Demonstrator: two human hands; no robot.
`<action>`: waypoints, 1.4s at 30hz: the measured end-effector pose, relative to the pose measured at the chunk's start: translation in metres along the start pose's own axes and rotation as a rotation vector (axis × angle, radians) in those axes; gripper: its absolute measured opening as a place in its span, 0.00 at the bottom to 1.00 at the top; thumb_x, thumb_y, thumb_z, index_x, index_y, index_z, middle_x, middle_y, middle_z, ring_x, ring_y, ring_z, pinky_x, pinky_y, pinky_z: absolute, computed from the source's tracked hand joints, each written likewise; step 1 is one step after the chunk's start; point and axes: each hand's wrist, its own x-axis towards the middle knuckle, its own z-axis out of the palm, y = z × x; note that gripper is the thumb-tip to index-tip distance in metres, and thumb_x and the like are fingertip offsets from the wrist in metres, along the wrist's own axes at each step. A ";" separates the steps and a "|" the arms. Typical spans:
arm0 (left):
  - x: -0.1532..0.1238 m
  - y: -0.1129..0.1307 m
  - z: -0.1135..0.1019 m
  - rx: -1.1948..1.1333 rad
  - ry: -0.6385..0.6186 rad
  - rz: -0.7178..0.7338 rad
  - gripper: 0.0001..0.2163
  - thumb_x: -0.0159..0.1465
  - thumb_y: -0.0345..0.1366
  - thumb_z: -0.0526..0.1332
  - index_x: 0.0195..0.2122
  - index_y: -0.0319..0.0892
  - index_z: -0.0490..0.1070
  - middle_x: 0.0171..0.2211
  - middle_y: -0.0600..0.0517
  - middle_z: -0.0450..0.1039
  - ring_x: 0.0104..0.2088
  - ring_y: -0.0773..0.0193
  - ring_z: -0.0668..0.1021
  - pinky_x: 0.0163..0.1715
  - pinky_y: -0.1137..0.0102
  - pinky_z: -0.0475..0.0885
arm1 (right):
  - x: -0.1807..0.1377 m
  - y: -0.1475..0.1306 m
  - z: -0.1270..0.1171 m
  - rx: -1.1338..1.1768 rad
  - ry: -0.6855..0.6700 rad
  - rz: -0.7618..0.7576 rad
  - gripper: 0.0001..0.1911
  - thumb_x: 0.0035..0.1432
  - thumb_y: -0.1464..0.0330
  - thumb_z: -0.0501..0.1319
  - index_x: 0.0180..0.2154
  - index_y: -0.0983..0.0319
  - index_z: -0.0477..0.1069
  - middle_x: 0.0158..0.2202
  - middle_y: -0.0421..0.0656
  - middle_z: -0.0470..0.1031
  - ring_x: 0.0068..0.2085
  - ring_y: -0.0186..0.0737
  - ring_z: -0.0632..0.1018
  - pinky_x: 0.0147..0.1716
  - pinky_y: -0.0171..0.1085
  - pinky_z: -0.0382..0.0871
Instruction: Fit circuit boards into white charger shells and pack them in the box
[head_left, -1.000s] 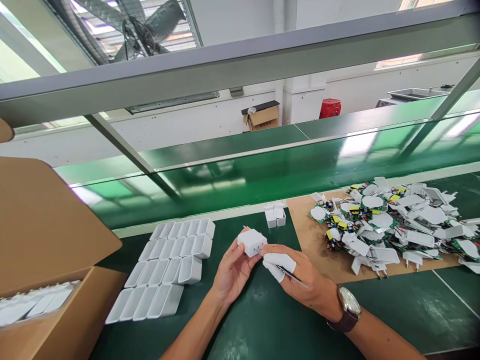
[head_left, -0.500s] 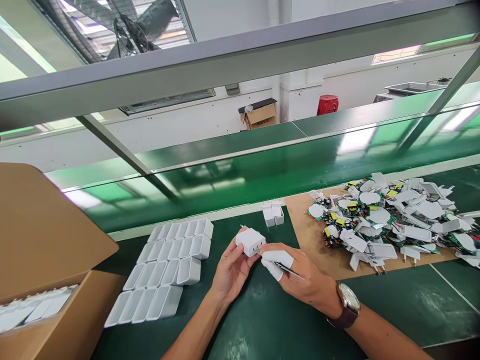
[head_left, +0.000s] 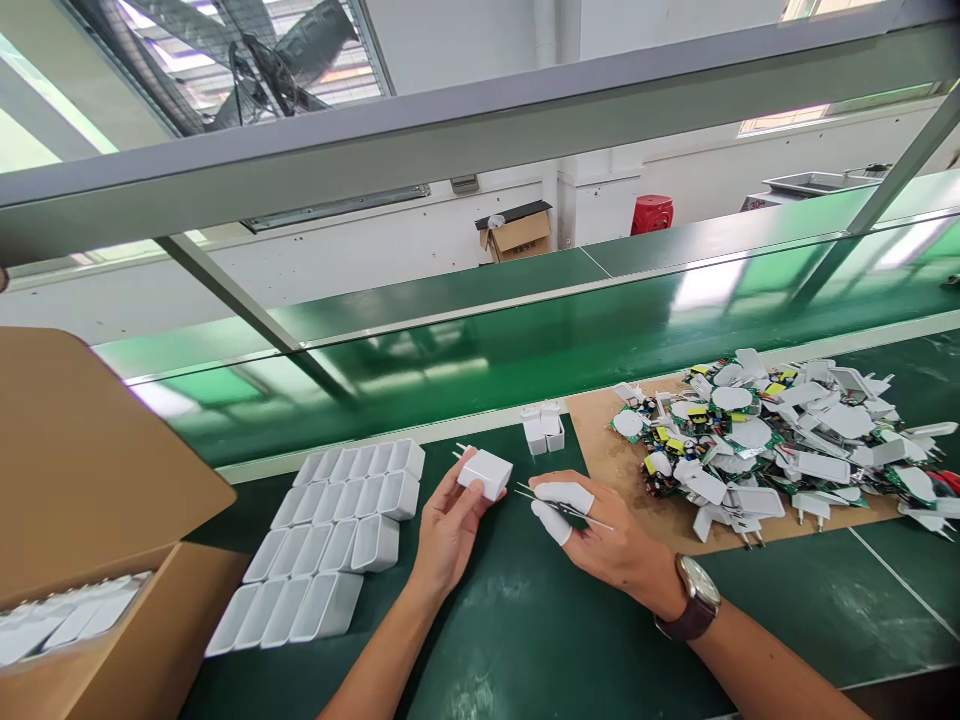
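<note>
Between the thumb and fingers of my left hand (head_left: 450,530) is a white plug-in charger (head_left: 486,474), its metal prongs pointing up and left. My right hand (head_left: 600,525) grips a pair of thin metal tweezers (head_left: 564,508), whose tips are apart and face the charger without touching it. White finger covers sit on the thumb and a finger of that hand. Left of my left hand stand rows of open white charger housings (head_left: 341,525). Beyond the hands, two small white housings (head_left: 543,430) stand together near the bench's back edge.
A heap of circuit boards with white plug covers (head_left: 757,430) lies on a brown sheet (head_left: 600,440) at the right. On the left an open cardboard box (head_left: 142,640) holds white parts. A metal rail (head_left: 465,120) crosses above the green bench (head_left: 510,640).
The tweezers have drawn back from the charger's port face, and their tips have spread. My left hand has turned the charger, so its ports no longer show and its prongs do.
</note>
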 end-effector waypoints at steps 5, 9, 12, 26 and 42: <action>0.011 -0.019 -0.021 0.625 0.007 0.316 0.26 0.62 0.52 0.69 0.59 0.47 0.77 0.65 0.44 0.71 0.59 0.49 0.79 0.56 0.61 0.78 | 0.004 0.005 -0.005 -0.064 0.009 0.063 0.11 0.70 0.73 0.60 0.50 0.58 0.75 0.44 0.46 0.83 0.43 0.41 0.84 0.43 0.38 0.82; 0.028 -0.026 -0.021 0.811 -0.058 0.402 0.22 0.66 0.50 0.65 0.60 0.49 0.77 0.64 0.43 0.71 0.61 0.49 0.77 0.56 0.59 0.78 | 0.009 0.006 -0.019 -0.025 0.009 0.235 0.09 0.70 0.68 0.60 0.46 0.57 0.79 0.43 0.44 0.84 0.43 0.42 0.85 0.46 0.39 0.82; 0.035 -0.021 -0.006 0.954 -0.084 0.543 0.20 0.68 0.47 0.64 0.60 0.51 0.76 0.63 0.43 0.72 0.63 0.48 0.75 0.57 0.55 0.77 | 0.007 0.006 -0.033 0.037 0.022 0.343 0.08 0.68 0.66 0.62 0.42 0.57 0.81 0.42 0.44 0.85 0.43 0.44 0.86 0.48 0.40 0.82; -0.028 0.024 0.035 0.790 -0.429 0.715 0.03 0.65 0.34 0.68 0.36 0.50 0.83 0.33 0.47 0.82 0.37 0.52 0.80 0.43 0.59 0.73 | -0.038 -0.007 -0.068 0.016 -0.066 0.363 0.08 0.68 0.67 0.63 0.46 0.58 0.80 0.43 0.43 0.85 0.44 0.42 0.86 0.47 0.40 0.84; 0.057 -0.002 0.020 0.705 -0.020 0.207 0.39 0.51 0.43 0.77 0.63 0.45 0.66 0.55 0.41 0.75 0.39 0.56 0.82 0.49 0.55 0.77 | -0.069 0.024 -0.080 -0.771 -0.661 0.003 0.21 0.52 0.89 0.61 0.47 0.71 0.78 0.57 0.60 0.76 0.61 0.57 0.77 0.58 0.48 0.77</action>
